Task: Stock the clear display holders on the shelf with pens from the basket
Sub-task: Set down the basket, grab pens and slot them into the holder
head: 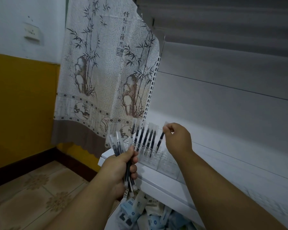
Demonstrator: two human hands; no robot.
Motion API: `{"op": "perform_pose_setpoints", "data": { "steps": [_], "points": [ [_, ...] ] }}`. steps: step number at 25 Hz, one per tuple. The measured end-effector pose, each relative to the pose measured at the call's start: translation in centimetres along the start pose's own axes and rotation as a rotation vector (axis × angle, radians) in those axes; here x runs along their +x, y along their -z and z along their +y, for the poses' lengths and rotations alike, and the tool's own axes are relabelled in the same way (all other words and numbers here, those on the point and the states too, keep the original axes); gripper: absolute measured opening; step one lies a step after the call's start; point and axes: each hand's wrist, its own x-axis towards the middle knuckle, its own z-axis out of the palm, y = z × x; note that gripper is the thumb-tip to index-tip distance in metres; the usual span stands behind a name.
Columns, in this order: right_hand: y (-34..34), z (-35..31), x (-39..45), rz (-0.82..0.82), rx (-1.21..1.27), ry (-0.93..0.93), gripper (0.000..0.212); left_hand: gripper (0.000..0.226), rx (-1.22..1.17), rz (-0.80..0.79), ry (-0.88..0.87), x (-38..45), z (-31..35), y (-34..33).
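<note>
My left hand [119, 170] grips a bundle of clear-barrelled dark pens [116, 146], held upright in front of the shelf's left end. My right hand [176, 136] pinches the cap end of one pen [160, 140] that stands tilted in the clear display holder [163, 159] on the white shelf [206, 165]. Several pens [144, 138] stand in the holder's left slots. The slots to the right of my pen hold nothing. The basket is out of view.
A bamboo-print curtain [106, 72] hangs left of the shelf's perforated upright [154, 90]. Below the shelf lies a heap of small packaged goods [140, 213]. A tiled floor [32, 196] and a yellow wall [22, 105] lie to the left.
</note>
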Motion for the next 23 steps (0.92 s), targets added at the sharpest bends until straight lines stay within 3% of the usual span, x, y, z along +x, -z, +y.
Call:
{"op": "perform_pose_setpoints", "data": {
  "steps": [5,8,12,14,16,18,20,23],
  "points": [
    [-0.8,0.1,0.1,-0.096,-0.039,0.023,0.023,0.024,0.016,-0.016,0.015,0.3,-0.5,0.2],
    [-0.6,0.0,0.6,-0.173,-0.133,-0.079,0.034,0.025,0.004,-0.007,0.025,0.5,-0.7,0.2],
    [0.3,-1.8,-1.0,-0.131,-0.170,-0.084,0.043,0.026,0.004,-0.015,0.024,0.3,-0.6,0.0],
    [0.5,-3.8,-2.0,-0.411,-0.002,-0.112,0.050,0.027,0.025,-0.028,0.016,0.2,-0.5,-0.3],
    [0.7,-5.3,-2.9,-0.721,0.071,-0.195,0.042,0.029,0.059,-0.048,0.021,0.0,-0.6,-1.0],
    [0.9,-5.8,-2.9,-0.822,0.133,-0.234,0.028,0.030,0.060,-0.069,0.023,-0.3,-0.6,-1.2],
    [1.5,-5.8,-2.2,-0.635,0.278,-0.278,0.021,0.028,0.058,-0.075,0.030,-0.6,-0.3,-1.1],
    [3.4,-4.1,0.1,-0.007,0.389,-0.330,0.020,0.023,0.038,-0.030,0.034,-0.5,-0.2,-0.5]
  ]
}}
